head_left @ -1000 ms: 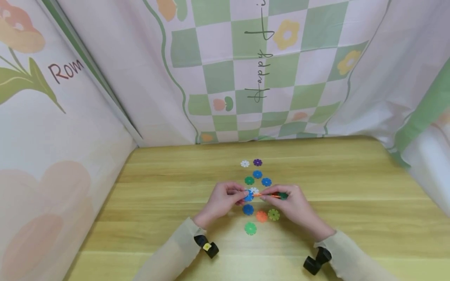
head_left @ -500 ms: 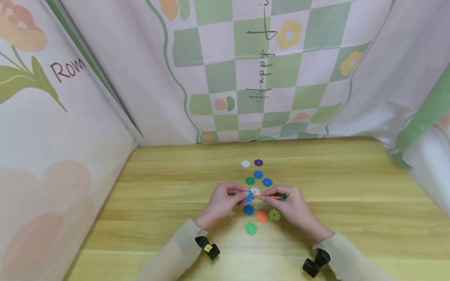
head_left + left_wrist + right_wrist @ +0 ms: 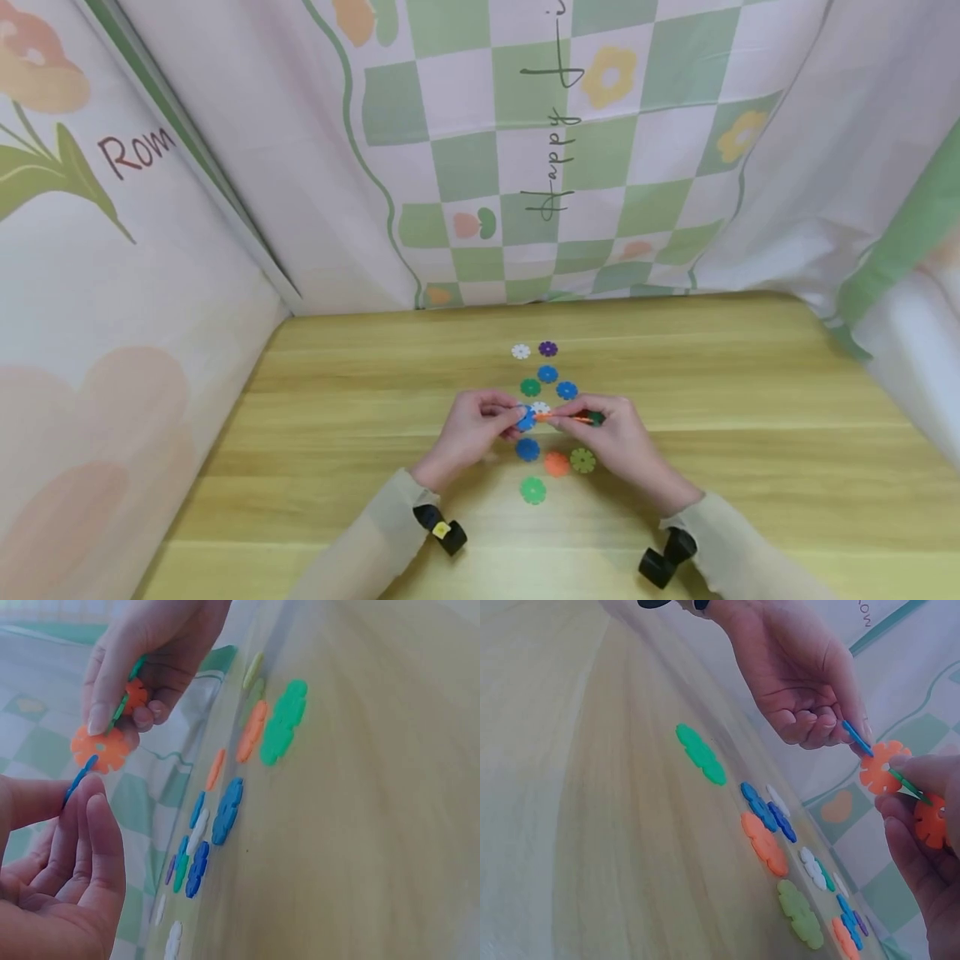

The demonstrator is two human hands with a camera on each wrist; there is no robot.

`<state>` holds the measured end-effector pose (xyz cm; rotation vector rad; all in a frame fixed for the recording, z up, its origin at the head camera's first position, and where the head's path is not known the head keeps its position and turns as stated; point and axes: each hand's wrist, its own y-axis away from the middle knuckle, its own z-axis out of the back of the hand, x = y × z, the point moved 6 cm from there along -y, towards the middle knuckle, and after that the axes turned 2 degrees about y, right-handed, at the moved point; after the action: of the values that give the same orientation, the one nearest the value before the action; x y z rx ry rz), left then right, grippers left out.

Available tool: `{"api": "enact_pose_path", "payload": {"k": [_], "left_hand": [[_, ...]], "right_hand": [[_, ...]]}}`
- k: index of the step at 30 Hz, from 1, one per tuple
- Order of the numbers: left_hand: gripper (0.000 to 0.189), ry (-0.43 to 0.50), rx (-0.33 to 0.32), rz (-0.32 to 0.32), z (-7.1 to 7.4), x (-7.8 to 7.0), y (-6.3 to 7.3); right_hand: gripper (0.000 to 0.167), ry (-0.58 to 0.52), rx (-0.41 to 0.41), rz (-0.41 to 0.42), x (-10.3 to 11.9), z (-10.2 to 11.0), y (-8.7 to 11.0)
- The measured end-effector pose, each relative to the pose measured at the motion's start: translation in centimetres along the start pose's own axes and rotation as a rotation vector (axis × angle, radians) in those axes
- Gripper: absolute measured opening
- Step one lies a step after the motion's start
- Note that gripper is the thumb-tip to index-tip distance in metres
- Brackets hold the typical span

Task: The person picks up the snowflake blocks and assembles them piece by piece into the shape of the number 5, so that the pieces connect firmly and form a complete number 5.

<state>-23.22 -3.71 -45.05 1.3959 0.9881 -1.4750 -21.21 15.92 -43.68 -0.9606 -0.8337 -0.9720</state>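
My left hand (image 3: 468, 429) pinches a blue notched disc (image 3: 79, 778) between thumb and fingers. Facing it, my right hand (image 3: 618, 433) grips a small chain of interlocking discs: an orange disc (image 3: 881, 766) at the front, a green disc (image 3: 906, 784) seen edge-on, then a second orange disc (image 3: 931, 823) partly hidden by the fingers. In the left wrist view, the blue disc's edge meets the lower notches of the front orange disc, the two at an angle to each other. Both hands are held above the wooden table (image 3: 360, 467), close over loose discs.
Loose flat discs lie below the hands: a light green disc (image 3: 533, 491), an orange one (image 3: 557, 464), an olive one (image 3: 582, 460), a blue one (image 3: 528, 450), and a purple one (image 3: 548, 349) farther back. A patterned curtain (image 3: 525, 167) hangs behind the table.
Both hands keep their hold, and the blue and orange discs stay together. My right wrist has shifted slightly to the left.
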Motion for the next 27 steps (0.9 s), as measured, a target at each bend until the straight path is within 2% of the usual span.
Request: {"api": "enact_pose_path", "payload": {"k": [6, 13, 21, 27], "left_hand": [[0.009, 0.006, 0.009, 0.015, 0.09, 0.37, -0.14], [0.014, 0.035, 0.002, 0.030, -0.02, 0.64, -0.50], [0.013, 0.077, -0.013, 0.047, -0.40, 0.83, -0.68], [0.015, 0.060, 0.006, 0.047, -0.37, 0.77, -0.92]], "right_hand": [[0.007, 0.030, 0.010, -0.002, -0.20, -0.36, -0.14], [0.004, 0.044, -0.022, -0.008, -0.03, -0.09, -0.12], [0.008, 0.051, -0.028, 0.026, 0.11, 0.07, -0.21], [0.007, 0.080, -0.012, 0.006, -0.02, 0.29, -0.27]]}}
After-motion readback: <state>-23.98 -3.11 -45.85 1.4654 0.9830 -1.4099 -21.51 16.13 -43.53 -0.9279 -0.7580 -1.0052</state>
